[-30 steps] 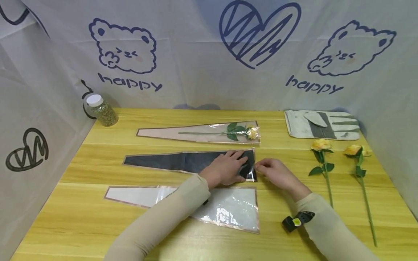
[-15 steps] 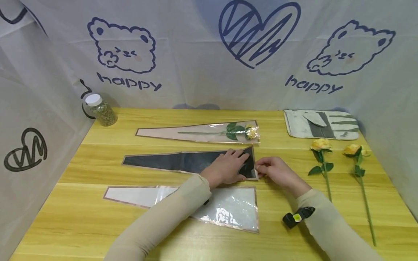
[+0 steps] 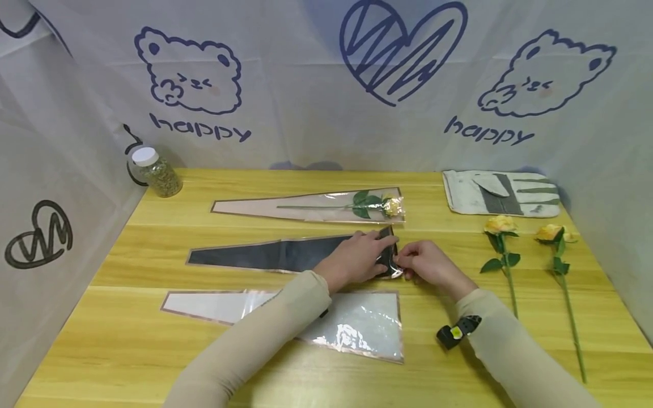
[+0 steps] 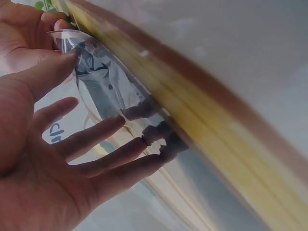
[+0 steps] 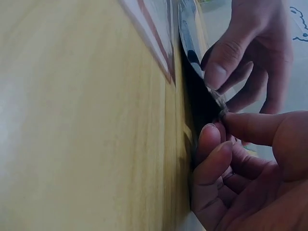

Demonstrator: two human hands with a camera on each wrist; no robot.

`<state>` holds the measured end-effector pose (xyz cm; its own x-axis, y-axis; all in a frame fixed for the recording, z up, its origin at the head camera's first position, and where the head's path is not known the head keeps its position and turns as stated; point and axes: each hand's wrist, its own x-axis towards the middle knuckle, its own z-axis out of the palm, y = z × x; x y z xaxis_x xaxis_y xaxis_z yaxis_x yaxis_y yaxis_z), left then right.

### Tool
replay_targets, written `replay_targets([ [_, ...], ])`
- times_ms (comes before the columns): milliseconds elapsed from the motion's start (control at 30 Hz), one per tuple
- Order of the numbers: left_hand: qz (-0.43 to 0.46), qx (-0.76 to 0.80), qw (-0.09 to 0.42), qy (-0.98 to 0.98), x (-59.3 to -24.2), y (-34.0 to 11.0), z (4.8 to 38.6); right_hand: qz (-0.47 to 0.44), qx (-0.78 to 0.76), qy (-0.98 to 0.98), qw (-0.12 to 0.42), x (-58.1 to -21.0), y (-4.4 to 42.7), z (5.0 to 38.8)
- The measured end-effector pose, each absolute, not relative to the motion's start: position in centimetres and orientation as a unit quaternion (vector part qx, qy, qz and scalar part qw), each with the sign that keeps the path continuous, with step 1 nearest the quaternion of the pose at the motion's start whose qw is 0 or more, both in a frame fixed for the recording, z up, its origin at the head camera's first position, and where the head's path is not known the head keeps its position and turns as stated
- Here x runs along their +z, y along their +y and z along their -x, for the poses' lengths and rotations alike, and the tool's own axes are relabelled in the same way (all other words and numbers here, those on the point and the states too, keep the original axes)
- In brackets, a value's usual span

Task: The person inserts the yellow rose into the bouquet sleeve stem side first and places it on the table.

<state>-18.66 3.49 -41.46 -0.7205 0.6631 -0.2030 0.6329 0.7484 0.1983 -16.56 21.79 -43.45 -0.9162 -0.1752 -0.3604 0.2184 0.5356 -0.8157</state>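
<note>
Nearest lies a white sleeve [image 3: 364, 317]. Just beyond, the black sleeve [image 3: 303, 253] lies on the table [image 3: 112, 345], long axis running side to side, narrow end pointing left, wide end right. The left hand [image 3: 357, 256], fingers spread, touches it near the wide end; the right hand [image 3: 429, 263] pinches that end's edge. Farther lies a bagged rose [image 3: 368, 204].

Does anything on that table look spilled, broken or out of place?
I see nothing spilled or broken. The one odd bit is the black sleeve: its wide end bends up off the table where the right hand pinches its edge, while the white sleeve lies flat. That's probably handling, not damage.
</note>
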Motion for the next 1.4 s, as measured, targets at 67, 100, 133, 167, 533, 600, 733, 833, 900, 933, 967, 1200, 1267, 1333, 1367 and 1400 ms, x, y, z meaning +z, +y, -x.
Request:
replay_targets([
  [67,-0.355,0.053,0.12,0.926,-41.5,3.6,18.7,-0.018,-0.479,0.853,0.206,-43.5,21.7,16.5],
  [100,-0.359,0.051,0.113,0.925,-41.4,3.6,18.8,-0.019,-0.477,0.854,0.206,-43.5,21.7,16.5],
  [133,-0.363,0.047,0.106,0.925,-41.4,3.7,18.8,-0.021,-0.475,0.855,0.206,-43.5,21.7,16.5],
  [167,-0.367,0.043,0.1,0.924,-41.4,3.7,18.9,-0.018,-0.473,0.857,0.205,-43.5,21.7,16.5],
  [533,-0.368,-0.018,0.086,0.926,-41.1,4.5,19.4,-0.006,-0.46,0.864,0.205,-43.2,21.5,16.3],
  [600,-0.366,-0.024,0.089,0.926,-41.1,4.7,19.5,-0.006,-0.457,0.865,0.208,-43.1,21.5,16.3],
  [733,-0.371,-0.037,0.093,0.923,-41.1,5.0,19.5,-0.004,-0.456,0.864,0.212,-43.2,21.6,16.3],
  [833,-0.373,-0.051,0.093,0.921,-41.0,5.2,19.5,-0.006,-0.459,0.862,0.214,-43.3,21.6,16.3],
  [900,-0.372,-0.063,0.092,0.922,-41.0,5.3,19.6,-0.005,-0.46,0.861,0.215,-43.4,21.6,16.3],
  [933,-0.371,-0.068,0.091,0.922,-41.0,5.4,19.6,-0.005,-0.46,0.862,0.215,-43.4,21.6,16.3],
  [967,-0.369,-0.071,0.091,0.922,-41.0,5.4,19.6,-0.005,-0.458,0.862,0.214,-43.4,21.6,16.3],
  [1200,-0.375,-0.069,0.078,0.921,-40.7,5.5,19.6,0.011,-0.448,0.87,0.205,-43.5,21.6,16.3],
  [1267,-0.38,-0.061,0.079,0.92,-40.7,5.4,19.6,0.008,-0.45,0.869,0.204,-43.5,21.6,16.3],
  [1333,-0.384,-0.057,0.077,0.919,-40.7,5.4,19.7,0.005,-0.456,0.866,0.204,-43.6,21.7,16.4],
  [1367,-0.385,-0.056,0.077,0.918,-40.7,5.4,19.7,0.004,-0.46,0.864,0.204,-43.6,21.7,16.4],
  [1400,-0.386,-0.057,0.076,0.918,-40.7,5.4,19.8,0.002,-0.464,0.862,0.205,-43.6,21.7,16.4],
])
